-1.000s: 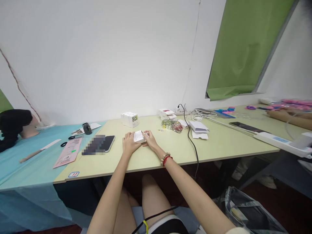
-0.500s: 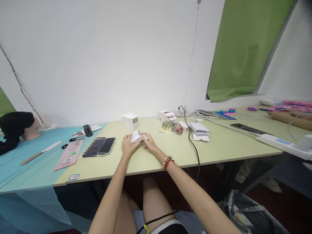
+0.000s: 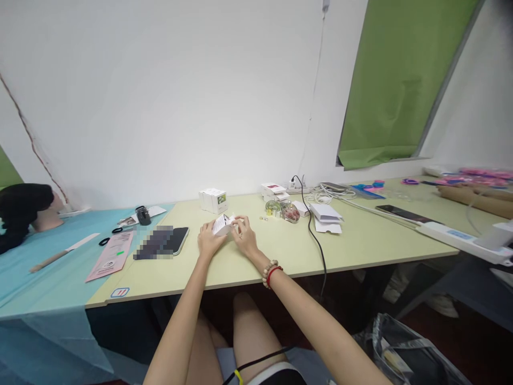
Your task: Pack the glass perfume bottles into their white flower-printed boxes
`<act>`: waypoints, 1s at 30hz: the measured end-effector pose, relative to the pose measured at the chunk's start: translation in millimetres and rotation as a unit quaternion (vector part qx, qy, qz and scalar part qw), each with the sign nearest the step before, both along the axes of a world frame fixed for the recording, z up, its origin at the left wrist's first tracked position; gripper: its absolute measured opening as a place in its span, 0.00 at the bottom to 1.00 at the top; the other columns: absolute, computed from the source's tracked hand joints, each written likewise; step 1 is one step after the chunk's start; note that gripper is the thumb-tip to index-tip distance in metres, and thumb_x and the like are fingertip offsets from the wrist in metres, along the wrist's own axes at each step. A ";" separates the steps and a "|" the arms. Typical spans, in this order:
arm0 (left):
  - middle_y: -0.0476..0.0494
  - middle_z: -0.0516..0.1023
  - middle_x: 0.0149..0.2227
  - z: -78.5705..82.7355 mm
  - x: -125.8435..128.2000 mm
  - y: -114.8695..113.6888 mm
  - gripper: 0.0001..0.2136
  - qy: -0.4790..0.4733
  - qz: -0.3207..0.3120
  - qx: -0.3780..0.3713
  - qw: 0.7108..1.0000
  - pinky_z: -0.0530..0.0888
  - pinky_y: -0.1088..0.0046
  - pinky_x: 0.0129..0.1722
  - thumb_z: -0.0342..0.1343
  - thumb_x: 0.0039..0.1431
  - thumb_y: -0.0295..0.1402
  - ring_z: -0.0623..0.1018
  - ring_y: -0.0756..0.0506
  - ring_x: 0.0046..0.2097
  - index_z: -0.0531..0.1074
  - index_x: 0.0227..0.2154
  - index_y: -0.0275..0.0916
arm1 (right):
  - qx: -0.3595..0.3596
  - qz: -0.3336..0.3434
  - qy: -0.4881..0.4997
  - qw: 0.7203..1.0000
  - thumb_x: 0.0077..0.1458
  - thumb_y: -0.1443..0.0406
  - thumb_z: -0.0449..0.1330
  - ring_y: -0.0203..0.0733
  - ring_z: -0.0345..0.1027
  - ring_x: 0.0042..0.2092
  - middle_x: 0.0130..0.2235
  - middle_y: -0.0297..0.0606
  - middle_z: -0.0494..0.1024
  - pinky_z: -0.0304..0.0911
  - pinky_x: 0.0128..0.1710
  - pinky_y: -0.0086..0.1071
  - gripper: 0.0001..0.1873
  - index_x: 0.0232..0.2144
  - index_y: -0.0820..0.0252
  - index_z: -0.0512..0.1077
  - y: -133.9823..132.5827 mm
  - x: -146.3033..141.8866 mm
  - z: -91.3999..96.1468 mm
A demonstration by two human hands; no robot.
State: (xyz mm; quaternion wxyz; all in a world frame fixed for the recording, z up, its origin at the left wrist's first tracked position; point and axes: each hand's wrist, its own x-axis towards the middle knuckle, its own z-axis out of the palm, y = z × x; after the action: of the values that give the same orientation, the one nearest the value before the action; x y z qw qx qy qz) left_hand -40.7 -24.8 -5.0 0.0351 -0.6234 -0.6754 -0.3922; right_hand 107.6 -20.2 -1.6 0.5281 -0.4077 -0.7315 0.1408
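A small white printed box [image 3: 220, 225] is held just above the tabletop in front of me. My left hand [image 3: 207, 240] wraps around its left side. At the right end of the box, my right hand [image 3: 245, 237] pinches a white flap that stands out from it. Whether anything sits inside the box cannot be made out. Behind it stands a row of similar white boxes [image 3: 213, 200]. To the right lie tiny yellowish pieces [image 3: 263, 218], small coiled items [image 3: 273, 208] and a clear round bag [image 3: 290, 212] with reddish contents.
A phone [image 3: 181, 240] and a pink packet [image 3: 112, 256] lie left of my hands. A black cable [image 3: 318, 243] hangs over the front edge. Opened white cartons [image 3: 326, 214] and a white power strip [image 3: 460, 240] are on the right, with a lined bin [image 3: 417, 353] below.
My right hand has shifted slightly at the box's right end, and the end flap now stands out further. The left hand keeps its grip on the box.
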 end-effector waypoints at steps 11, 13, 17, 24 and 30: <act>0.42 0.69 0.48 -3.2 -5.4 5.1 0.26 -0.085 0.030 0.024 0.996 0.66 0.70 0.45 0.55 0.45 0.42 0.68 0.44 0.50 0.61 0.50 0.43 | 0.172 0.064 -0.195 0.963 0.45 0.69 0.52 0.46 0.59 0.50 0.58 0.42 0.58 0.58 0.49 0.40 0.27 0.51 0.60 0.62 -14.6 -2.1 5.7; 0.42 0.69 0.48 -3.1 -5.5 6.1 0.26 -0.091 0.034 0.026 0.995 0.66 0.69 0.45 0.55 0.45 0.42 0.68 0.43 0.50 0.61 0.49 0.42 | 0.166 0.078 -0.208 0.961 0.47 0.69 0.51 0.46 0.60 0.50 0.59 0.42 0.56 0.58 0.48 0.39 0.28 0.53 0.60 0.59 -13.8 -3.1 5.6; 0.42 0.69 0.48 -2.8 -4.3 8.3 0.27 -0.092 0.038 0.031 0.995 0.65 0.68 0.47 0.55 0.44 0.39 0.67 0.42 0.51 0.60 0.50 0.41 | 0.161 0.045 -0.194 0.967 0.48 0.67 0.51 0.45 0.60 0.50 0.61 0.41 0.53 0.59 0.48 0.38 0.29 0.55 0.60 0.57 -11.4 -5.7 5.3; 0.42 0.69 0.49 -5.6 -5.7 11.2 0.27 -0.087 0.041 0.035 0.995 0.65 0.67 0.47 0.56 0.43 0.39 0.67 0.41 0.51 0.61 0.49 0.42 | 0.101 -0.033 -0.121 0.987 0.53 0.63 0.51 0.43 0.62 0.46 0.49 0.42 0.67 0.60 0.44 0.34 0.18 0.47 0.56 0.65 -2.1 -7.0 -0.3; 0.44 0.70 0.49 -5.3 -6.8 9.6 0.26 -0.063 0.033 0.046 0.996 0.65 0.69 0.47 0.55 0.44 0.39 0.68 0.43 0.50 0.62 0.49 0.42 | 0.072 -0.029 -0.100 0.992 0.60 0.64 0.44 0.38 0.64 0.43 0.39 0.36 0.72 0.59 0.43 0.31 0.13 0.38 0.56 0.68 5.9 -6.3 -3.7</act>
State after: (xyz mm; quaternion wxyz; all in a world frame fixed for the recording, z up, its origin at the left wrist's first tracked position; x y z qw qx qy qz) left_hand -47.5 -15.2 -10.3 0.0343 -0.5729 -0.6775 -0.4600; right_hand 101.4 -14.3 -5.3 0.4840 -0.4015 -0.7769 0.0309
